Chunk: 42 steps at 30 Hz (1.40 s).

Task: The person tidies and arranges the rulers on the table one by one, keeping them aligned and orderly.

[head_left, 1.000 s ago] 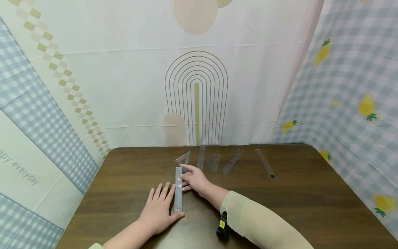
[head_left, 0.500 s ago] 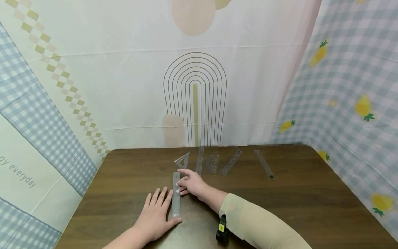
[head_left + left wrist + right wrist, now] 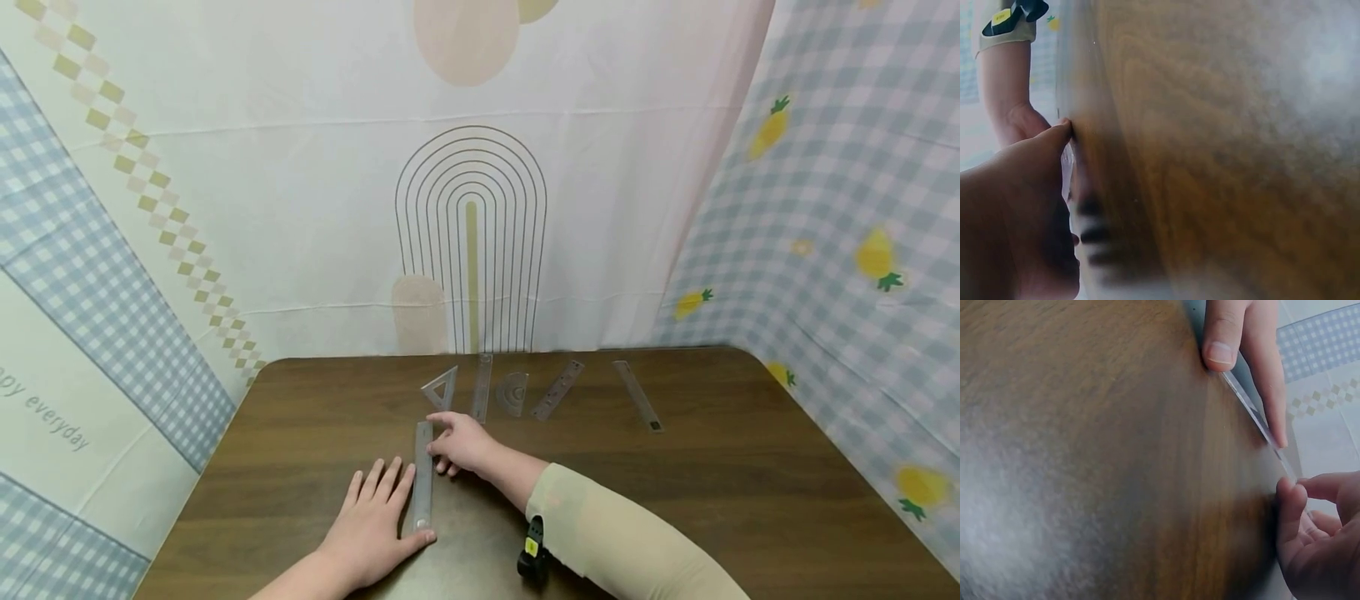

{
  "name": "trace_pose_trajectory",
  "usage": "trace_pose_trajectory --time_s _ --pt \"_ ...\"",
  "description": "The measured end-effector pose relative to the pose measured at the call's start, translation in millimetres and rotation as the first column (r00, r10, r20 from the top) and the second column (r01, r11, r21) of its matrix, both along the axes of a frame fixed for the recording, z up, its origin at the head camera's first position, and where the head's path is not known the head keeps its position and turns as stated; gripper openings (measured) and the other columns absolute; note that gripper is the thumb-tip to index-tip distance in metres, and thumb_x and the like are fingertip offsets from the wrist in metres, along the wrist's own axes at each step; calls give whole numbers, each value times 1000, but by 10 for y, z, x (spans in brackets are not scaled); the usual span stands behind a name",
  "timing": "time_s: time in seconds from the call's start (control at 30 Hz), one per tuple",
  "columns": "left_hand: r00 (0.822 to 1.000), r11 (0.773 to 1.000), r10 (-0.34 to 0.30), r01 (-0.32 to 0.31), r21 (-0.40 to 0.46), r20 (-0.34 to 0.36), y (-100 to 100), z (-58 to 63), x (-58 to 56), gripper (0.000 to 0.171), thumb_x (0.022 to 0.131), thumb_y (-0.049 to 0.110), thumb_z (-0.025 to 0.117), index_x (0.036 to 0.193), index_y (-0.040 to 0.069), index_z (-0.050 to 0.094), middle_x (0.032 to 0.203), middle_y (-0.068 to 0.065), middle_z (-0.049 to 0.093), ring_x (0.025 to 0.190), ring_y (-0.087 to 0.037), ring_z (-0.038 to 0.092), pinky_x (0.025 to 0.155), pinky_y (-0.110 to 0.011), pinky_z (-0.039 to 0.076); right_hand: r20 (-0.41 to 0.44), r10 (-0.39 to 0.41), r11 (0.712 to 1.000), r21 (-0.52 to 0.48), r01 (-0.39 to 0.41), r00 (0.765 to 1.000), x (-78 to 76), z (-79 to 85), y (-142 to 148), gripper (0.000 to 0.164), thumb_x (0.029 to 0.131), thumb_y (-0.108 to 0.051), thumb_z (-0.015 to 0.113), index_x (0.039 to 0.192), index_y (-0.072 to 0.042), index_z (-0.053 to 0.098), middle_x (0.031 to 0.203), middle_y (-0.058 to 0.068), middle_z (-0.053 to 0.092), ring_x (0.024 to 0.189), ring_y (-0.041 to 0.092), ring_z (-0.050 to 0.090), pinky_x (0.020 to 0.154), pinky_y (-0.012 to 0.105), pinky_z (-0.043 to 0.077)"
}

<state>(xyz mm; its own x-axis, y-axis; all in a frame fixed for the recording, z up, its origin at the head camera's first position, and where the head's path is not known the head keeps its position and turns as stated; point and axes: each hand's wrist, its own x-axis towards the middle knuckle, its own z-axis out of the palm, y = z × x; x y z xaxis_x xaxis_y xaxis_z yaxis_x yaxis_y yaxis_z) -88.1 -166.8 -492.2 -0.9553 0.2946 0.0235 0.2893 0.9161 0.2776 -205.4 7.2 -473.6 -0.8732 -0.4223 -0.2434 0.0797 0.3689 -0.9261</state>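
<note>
"One ruler [image 3: 423, 483] lies on the table [image 3: 300, 408]; which step is this?"

"Aligning it, I think: your right hand [image 3: 463, 442] pinches its far end; your left hand [image 3: 371, 527] lies flat, thumb on the near end."

"And next?"

"Probably squaring it, then gentle release."

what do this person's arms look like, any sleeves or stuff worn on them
The right arm has a loose, pale beige sleeve ending at the forearm, with a small black gadget bearing a yellow label by the cuff. The visible left arm shows no sleeve. No rings or gloves show on the left fingers or right fingers.
</note>
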Motion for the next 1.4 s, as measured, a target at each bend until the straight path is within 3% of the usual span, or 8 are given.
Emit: trace_pose_trajectory --time_s 0.17,0.37,0.5,0.77,1.0,1.4 --pt "1000 1000 -2 2 -4 31 10 36 9 96 85 74 54 152 7 41 157 -21 31 147 -42 20 115 -63 11 -52 40 989 145 -32 998 -8 29 17 54 91 -10 70 143 -10 53 67 10 64 42 14 49 39 25 39" --pt "997 1000 -4 5 -4 72 16 65 10 95 85 76 53 152 9 41 159 -20 29 147 -43 18 115 -63 10 -53 74 973 223 -61 996 -23 27 37 55 91 -15 71 143 -13 53 62 6 62 39 12 49 36 24 35" --pt "998 1000 -8 8 -1 66 11 42 3 96 85 77 51 152 9 42 159 -20 29 148 -41 18 115 -63 9 -70 84 958 280 -62 994 -27 22 37 56 92 -18 71 145 -16 52 60 6 62 39 13 51 37 26 38" --pt "1000 1000 -11 11 -12 -5 1 -20 3 96 84 78 51 151 9 44 157 -18 33 147 -39 21 116 -61 11 -191 138 900 433 -43 972 33 50 18 56 94 -25 70 146 -14 52 56 4 60 41 16 54 44 31 49" --pt "999 1000 -12 12 -14 51 9 34 -2 94 86 76 51 152 10 42 159 -18 29 148 -40 17 116 -61 9 -211 138 874 485 -19 968 50 49 12 57 94 -30 70 146 -16 52 56 3 61 43 16 56 44 31 48" --pt "999 999 -12 14 -46 39 10 -1 -26 93 86 77 49 152 12 42 159 -16 30 148 -39 18 116 -60 10 -229 158 860 510 -20 961 33 31 22 57 94 -32 70 146 -18 53 55 2 60 43 16 56 45 31 47"
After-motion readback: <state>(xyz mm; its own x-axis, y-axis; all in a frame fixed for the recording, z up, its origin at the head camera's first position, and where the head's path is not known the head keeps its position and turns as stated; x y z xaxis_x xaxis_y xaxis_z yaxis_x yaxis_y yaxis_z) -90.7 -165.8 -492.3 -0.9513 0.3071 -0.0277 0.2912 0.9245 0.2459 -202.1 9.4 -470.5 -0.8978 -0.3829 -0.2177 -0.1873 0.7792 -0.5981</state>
